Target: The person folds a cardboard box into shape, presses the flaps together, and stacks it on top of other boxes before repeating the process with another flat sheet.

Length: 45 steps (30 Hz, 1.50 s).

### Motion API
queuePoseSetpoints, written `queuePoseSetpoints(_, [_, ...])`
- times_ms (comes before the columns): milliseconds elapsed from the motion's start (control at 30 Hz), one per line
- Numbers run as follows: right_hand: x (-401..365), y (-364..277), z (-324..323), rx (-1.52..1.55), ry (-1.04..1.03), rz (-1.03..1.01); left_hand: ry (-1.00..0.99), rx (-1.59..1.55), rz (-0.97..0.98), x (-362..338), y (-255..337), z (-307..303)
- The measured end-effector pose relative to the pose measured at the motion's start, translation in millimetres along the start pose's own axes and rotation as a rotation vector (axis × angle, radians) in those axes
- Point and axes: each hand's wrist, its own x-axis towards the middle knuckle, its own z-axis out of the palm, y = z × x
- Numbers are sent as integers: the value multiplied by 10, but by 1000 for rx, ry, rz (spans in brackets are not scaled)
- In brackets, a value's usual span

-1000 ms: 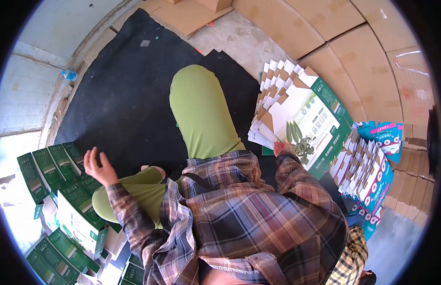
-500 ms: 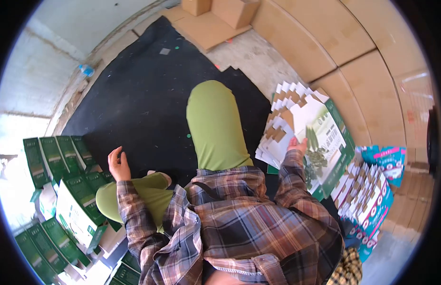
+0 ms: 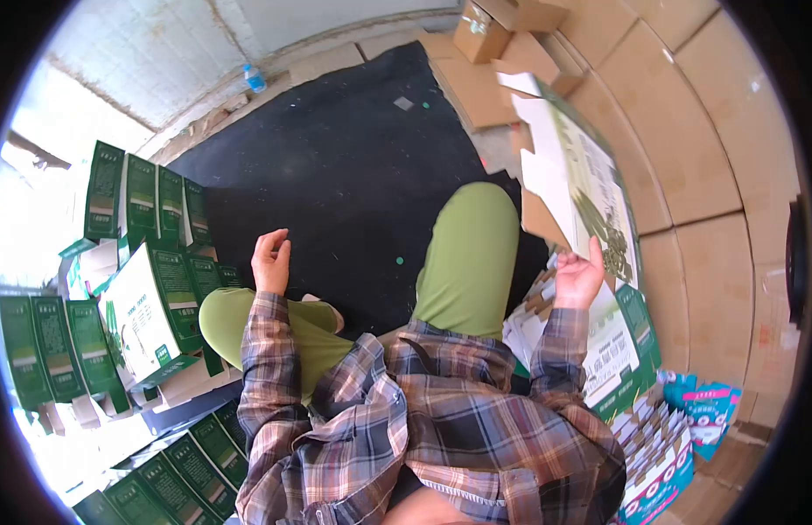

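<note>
My right hand [image 3: 579, 276] grips the lower edge of a flattened white-and-green carton [image 3: 590, 206], raised and tilted, with a vegetable picture and flaps along its left edge. Below that hand lies a stack of similar flattened cartons [image 3: 612, 354], partly hidden by my sleeve. My left hand [image 3: 270, 261] hovers over the black mat [image 3: 336, 157] with its fingers loosely bent, the thumb apart and nothing in it. Left of it stand several erected green cartons [image 3: 143, 201], and a white-and-green one [image 3: 139, 319] is beside my knee.
Brown cardboard boxes [image 3: 699, 166] are stacked along the right side. Open brown boxes [image 3: 502, 31] sit at the back. Teal-and-pink flattened cartons [image 3: 660, 472] stand at the lower right. A blue-capped bottle [image 3: 254, 79] is by the wall. More green cartons [image 3: 183, 468] are at the lower left.
My right hand has lifted a flattened carton up and away from the stack. My left hand stays empty. The view has turned, shifting the mat and the left-hand cartons rightward.
</note>
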Motion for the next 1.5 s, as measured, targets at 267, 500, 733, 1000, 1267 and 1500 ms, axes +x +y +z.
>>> queuePoseSetpoints(267, [-43,264,669,-70,-358,412,84,-345,-270,62,-249,-292])
queuePoseSetpoints(500, [-131,393,1371,-308,-524,788,490,-894,57,205,-128,-794])
queuePoseSetpoints(733, [1064,1253,1306,-790,-504,857,329,-990,-2,88,-307,-806])
queuePoseSetpoints(1000, [1140,1647,1343,-1186,-311,271,202,-1068,-278,37,-430,-548])
queuePoseSetpoints(1267, [742,1909,1686,-1133,-635,-538,124,-1018,-160,-27,-395,-485])
queuePoseSetpoints(1500, [655,1990,1774,-1259,-456,-586,74,-1016,-103,-27,-282,-551])
